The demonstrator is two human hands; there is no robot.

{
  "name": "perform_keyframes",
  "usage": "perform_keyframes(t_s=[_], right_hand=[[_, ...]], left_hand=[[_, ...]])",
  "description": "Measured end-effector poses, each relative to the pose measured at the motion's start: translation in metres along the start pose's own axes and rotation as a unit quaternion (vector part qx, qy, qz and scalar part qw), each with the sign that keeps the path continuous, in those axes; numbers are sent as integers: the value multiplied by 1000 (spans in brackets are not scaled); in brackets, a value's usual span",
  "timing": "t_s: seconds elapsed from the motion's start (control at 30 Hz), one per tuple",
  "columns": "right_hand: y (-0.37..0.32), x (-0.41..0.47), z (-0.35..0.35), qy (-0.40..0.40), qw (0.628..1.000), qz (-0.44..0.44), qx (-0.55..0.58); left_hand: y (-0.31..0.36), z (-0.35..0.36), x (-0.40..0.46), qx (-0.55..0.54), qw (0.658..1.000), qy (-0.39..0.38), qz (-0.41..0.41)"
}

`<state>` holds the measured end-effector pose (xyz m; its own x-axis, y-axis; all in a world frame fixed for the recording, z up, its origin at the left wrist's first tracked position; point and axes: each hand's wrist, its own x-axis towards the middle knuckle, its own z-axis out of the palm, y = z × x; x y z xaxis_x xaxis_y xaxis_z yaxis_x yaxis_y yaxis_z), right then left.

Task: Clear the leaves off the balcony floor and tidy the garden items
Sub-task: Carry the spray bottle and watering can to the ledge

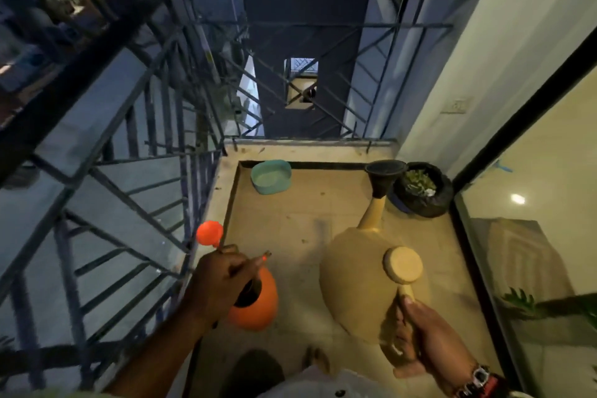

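My left hand (223,281) grips the handle of a small orange watering can (256,307), held above the floor near the railing; its orange rose head (209,233) points up and left. My right hand (426,341) holds the handle of a large beige watering can (358,281) with a round cap (403,265) on top. That can's long spout ends in a black rose head (384,176) aimed at the far right corner. A few small leaf bits (303,241) lie scattered on the beige tiled floor (290,213).
A teal tub (270,177) sits at the far end of the floor. A black pot (423,189) holding leaves stands in the far right corner. Metal railing (135,171) bounds the left and far sides; a glass door (533,236) lines the right.
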<state>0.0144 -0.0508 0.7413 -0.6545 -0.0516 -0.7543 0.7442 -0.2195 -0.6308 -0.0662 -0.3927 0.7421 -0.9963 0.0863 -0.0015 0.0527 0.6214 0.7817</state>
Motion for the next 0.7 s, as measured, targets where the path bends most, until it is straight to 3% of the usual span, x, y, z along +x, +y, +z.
perform_keyframes(t_s=[0.2,0.37,0.57,0.7], right_hand=[[-66,70,-10,51,998,29,-39],[-128,135,-2,87,996,7,18],[-204,231,-3,137,987,59,-53],[-242,290,-4,150,985,79,-26]], left_hand=[[4,30,113,0,998,-54,12],[2,59,212,-61,993,-103,17],[-3,91,330,-40,981,-187,20],[-14,122,395,-22,969,-244,16]])
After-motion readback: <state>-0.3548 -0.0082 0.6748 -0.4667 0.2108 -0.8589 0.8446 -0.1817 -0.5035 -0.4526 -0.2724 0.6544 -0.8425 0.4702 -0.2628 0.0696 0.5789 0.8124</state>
